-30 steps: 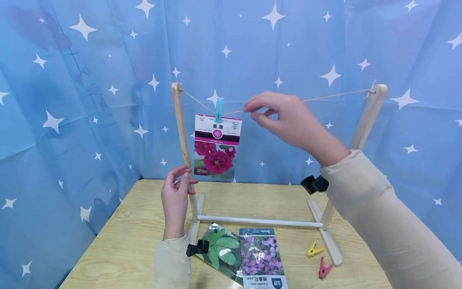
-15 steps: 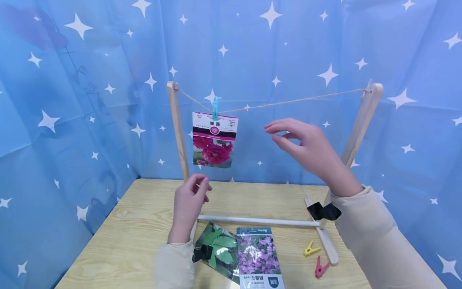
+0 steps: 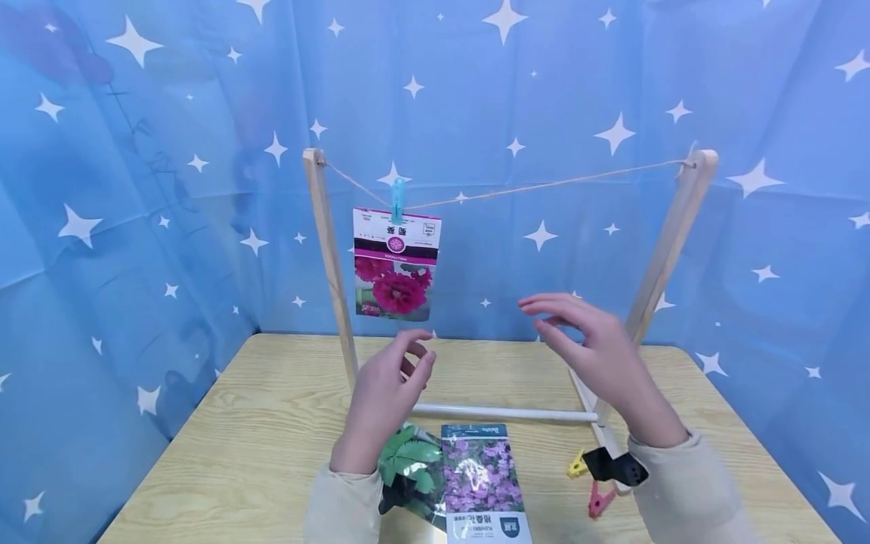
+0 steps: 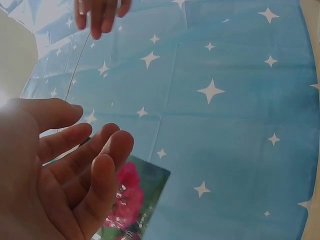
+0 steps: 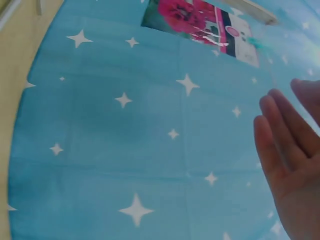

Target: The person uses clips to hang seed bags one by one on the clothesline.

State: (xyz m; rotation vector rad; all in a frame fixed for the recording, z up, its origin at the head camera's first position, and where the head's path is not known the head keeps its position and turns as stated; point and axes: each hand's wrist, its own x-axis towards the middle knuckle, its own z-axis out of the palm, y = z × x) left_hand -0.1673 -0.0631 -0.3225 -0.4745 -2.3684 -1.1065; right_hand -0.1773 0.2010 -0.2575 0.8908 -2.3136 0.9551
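A seed packet with magenta flowers hangs upside down from a string, held there by a blue clothespin. Just below and in front of it is my left hand, fingers loosely bent and holding nothing. My right hand hovers in the air farther right, also with nothing in it, its fingers relaxed. On the table lie a packet with purple flowers and, partly under it and behind my left wrist, a packet with green leaves. A yellow clothespin and a red clothespin lie near my right wrist.
The string runs between two wooden posts of a stand, joined low down by a white bar. The stand is on a wooden table. Behind it hangs a blue curtain with white stars.
My right hand has let go of the string and come down. My left hand has left the left post and shifted right. The view has shifted slightly.
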